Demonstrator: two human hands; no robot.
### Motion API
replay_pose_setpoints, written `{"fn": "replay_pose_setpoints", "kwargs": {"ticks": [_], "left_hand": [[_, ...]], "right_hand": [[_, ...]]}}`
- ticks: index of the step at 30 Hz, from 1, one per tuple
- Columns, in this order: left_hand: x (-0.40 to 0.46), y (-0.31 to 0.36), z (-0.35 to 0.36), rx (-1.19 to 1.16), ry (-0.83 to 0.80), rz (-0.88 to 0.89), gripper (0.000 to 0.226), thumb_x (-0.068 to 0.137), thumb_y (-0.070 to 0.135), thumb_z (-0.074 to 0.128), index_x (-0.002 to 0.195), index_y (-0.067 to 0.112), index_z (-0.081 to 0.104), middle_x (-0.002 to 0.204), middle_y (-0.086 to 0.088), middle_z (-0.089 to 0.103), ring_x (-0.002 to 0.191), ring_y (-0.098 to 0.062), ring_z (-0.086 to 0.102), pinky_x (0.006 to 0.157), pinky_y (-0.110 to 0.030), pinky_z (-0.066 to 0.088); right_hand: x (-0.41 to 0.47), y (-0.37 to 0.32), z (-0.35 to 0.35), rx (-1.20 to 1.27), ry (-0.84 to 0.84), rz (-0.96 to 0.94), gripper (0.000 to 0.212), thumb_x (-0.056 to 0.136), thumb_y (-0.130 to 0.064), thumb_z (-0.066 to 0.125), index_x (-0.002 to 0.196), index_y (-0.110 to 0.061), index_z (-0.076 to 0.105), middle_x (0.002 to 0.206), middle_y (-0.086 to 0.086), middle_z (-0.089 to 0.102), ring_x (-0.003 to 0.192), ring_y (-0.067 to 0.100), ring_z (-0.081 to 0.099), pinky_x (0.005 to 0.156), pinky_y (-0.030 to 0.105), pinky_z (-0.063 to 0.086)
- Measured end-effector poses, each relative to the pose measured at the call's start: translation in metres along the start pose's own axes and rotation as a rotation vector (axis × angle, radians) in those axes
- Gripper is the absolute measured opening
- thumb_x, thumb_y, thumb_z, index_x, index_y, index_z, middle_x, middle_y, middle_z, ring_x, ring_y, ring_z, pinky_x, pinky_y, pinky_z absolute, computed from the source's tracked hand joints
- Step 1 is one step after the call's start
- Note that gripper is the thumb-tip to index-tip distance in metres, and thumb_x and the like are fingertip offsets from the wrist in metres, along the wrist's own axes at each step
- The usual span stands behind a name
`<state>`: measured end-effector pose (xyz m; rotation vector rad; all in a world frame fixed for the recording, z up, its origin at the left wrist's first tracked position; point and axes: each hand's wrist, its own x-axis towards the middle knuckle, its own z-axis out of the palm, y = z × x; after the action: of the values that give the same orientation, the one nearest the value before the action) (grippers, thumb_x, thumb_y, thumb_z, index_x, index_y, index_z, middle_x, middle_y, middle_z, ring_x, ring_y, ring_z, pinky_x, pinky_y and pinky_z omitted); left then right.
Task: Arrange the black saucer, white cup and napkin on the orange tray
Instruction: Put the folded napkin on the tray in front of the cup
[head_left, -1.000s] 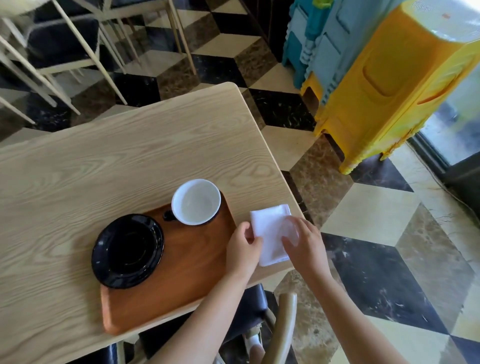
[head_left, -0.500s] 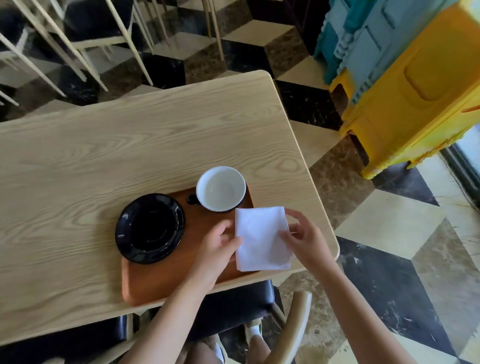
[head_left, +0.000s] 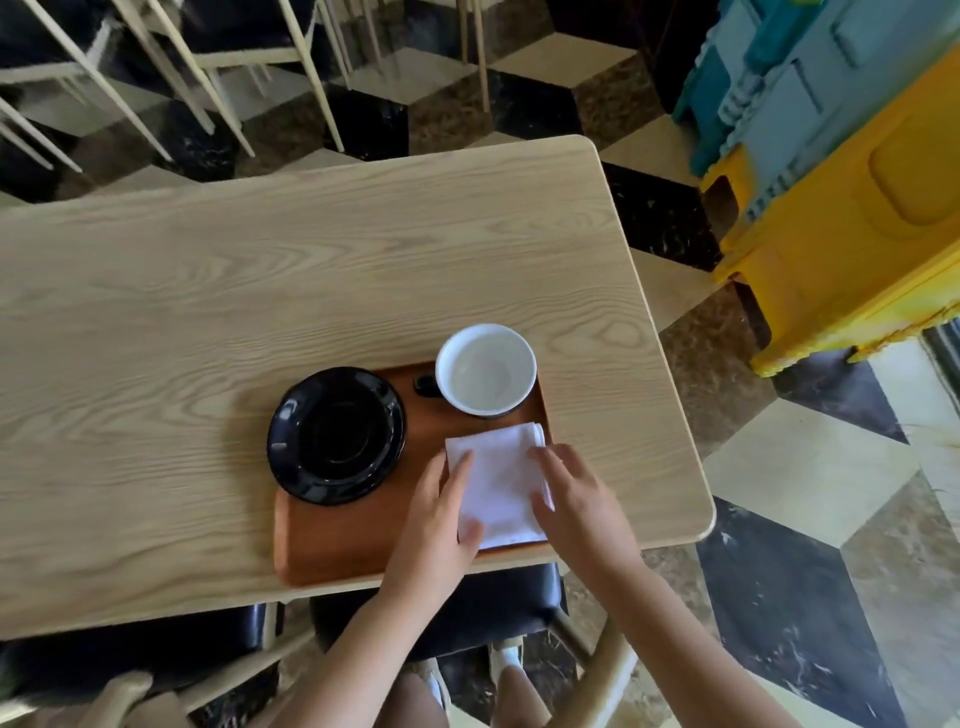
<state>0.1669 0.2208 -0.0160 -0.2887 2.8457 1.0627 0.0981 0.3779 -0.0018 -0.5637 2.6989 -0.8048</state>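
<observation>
The orange tray (head_left: 343, 543) lies at the near edge of the wooden table (head_left: 260, 270). The black saucer (head_left: 336, 435) sits on the tray's left part and overhangs its left rim. The white cup (head_left: 485, 370), empty and upright with a dark handle pointing left, stands in the far right corner of the tray. A folded white napkin (head_left: 498, 483) lies flat on the tray's right part, just in front of the cup. My left hand (head_left: 441, 514) grips its left edge, and my right hand (head_left: 571, 501) rests with its fingers on the right edge.
Black-seated chairs (head_left: 467, 603) are tucked under the table's near edge. Yellow and blue plastic bins (head_left: 841, 208) stand on the checkered floor to the right. More chairs with pale legs (head_left: 218, 78) stand beyond the table's far side.
Both hands carried the napkin left from the table's right edge onto the tray and laid it flat in front of the cup. The saucer and cup have not moved.
</observation>
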Motion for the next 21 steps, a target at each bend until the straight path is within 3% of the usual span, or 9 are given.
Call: {"fn": "replay_pose_setpoints", "kwargs": {"ticks": [2, 5, 7, 11, 16, 18, 21], "left_hand": [[-0.002, -0.006, 0.005, 0.148, 0.031, 0.098, 0.065, 0.074, 0.007, 0.071, 0.134, 0.008, 0.044, 0.147, -0.023, 0.032, 0.136, -0.031, 0.029, 0.106, -0.033, 0.031], [-0.004, -0.008, 0.007, 0.329, -0.021, 0.218, 0.056, 0.079, 0.019, 0.066, 0.132, 0.011, 0.048, 0.148, -0.017, 0.034, 0.137, -0.026, 0.028, 0.103, -0.039, 0.038], [-0.006, -0.01, 0.008, 0.387, -0.061, 0.247, 0.053, 0.083, 0.026, 0.059, 0.133, 0.016, 0.045, 0.148, -0.013, 0.035, 0.138, -0.023, 0.028, 0.102, -0.038, 0.04], [-0.005, -0.015, 0.009, 0.46, -0.111, 0.252, 0.067, 0.079, 0.032, 0.065, 0.138, 0.022, 0.035, 0.148, -0.011, 0.036, 0.137, -0.023, 0.031, 0.101, -0.039, 0.039], [-0.006, -0.015, 0.007, 0.474, -0.108, 0.246, 0.07, 0.077, 0.034, 0.068, 0.138, 0.023, 0.034, 0.147, -0.01, 0.038, 0.135, -0.022, 0.033, 0.101, -0.041, 0.038], [-0.006, -0.014, 0.006, 0.458, -0.102, 0.251, 0.061, 0.082, 0.036, 0.057, 0.138, 0.023, 0.036, 0.147, -0.009, 0.038, 0.135, -0.021, 0.033, 0.1, -0.042, 0.04], [-0.009, -0.014, -0.003, 0.461, -0.099, 0.234, 0.055, 0.086, 0.04, 0.034, 0.138, 0.023, 0.036, 0.149, -0.01, 0.035, 0.137, -0.022, 0.03, 0.103, -0.042, 0.04]], "right_hand": [[-0.003, 0.004, 0.008, -0.142, 0.085, -0.089, 0.045, 0.072, -0.003, 0.058, 0.117, -0.007, 0.056, 0.116, 0.016, 0.06, 0.087, 0.036, 0.064, 0.055, 0.039, 0.056], [-0.011, 0.012, 0.015, -0.339, 0.068, -0.234, 0.043, 0.081, -0.021, 0.045, 0.121, -0.01, 0.057, 0.137, 0.017, 0.051, 0.125, 0.032, 0.049, 0.093, 0.04, 0.048], [-0.016, 0.018, 0.019, -0.397, -0.001, -0.268, 0.046, 0.085, -0.029, 0.041, 0.127, -0.015, 0.054, 0.145, 0.011, 0.043, 0.134, 0.026, 0.037, 0.105, 0.04, 0.04], [-0.019, 0.023, 0.025, -0.399, -0.1, -0.242, 0.047, 0.09, -0.033, 0.038, 0.132, -0.014, 0.049, 0.147, 0.009, 0.04, 0.136, 0.023, 0.034, 0.11, 0.037, 0.022], [-0.019, 0.019, 0.021, -0.366, -0.128, -0.202, 0.048, 0.09, -0.033, 0.038, 0.133, -0.015, 0.048, 0.147, 0.008, 0.04, 0.137, 0.021, 0.031, 0.112, 0.032, 0.012], [-0.019, 0.015, 0.02, -0.362, -0.123, -0.177, 0.046, 0.092, -0.034, 0.035, 0.131, -0.015, 0.049, 0.146, 0.009, 0.042, 0.137, 0.021, 0.028, 0.112, 0.033, 0.011], [-0.018, -0.001, 0.019, -0.339, -0.087, -0.144, 0.055, 0.099, -0.04, 0.014, 0.128, -0.013, 0.052, 0.141, 0.012, 0.047, 0.135, 0.024, 0.032, 0.111, 0.035, 0.012]]}}
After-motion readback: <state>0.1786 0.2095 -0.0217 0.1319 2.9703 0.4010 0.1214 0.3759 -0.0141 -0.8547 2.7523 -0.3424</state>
